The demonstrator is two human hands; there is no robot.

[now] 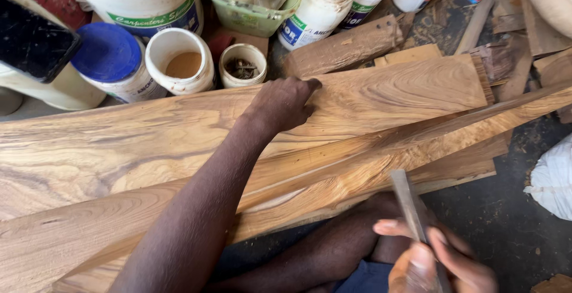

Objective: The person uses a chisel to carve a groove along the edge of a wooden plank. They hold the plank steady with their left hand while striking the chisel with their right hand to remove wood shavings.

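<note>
Right hand: our right hand (pixel 438 263), nearest the camera, is clamped around a flat metal file (pixel 411 206), just off the near edge of the wood.
Left hand: our left hand (pixel 286 102) presses flat on the wide plank (pixel 149 144), fingers curled at its far edge, holding nothing.
Strip: we see a narrower grooved plank (pixel 333 171) lying slantwise over the wide one.
Tubs: white tubs (pixel 179 61) stand beyond the far edge.
</note>
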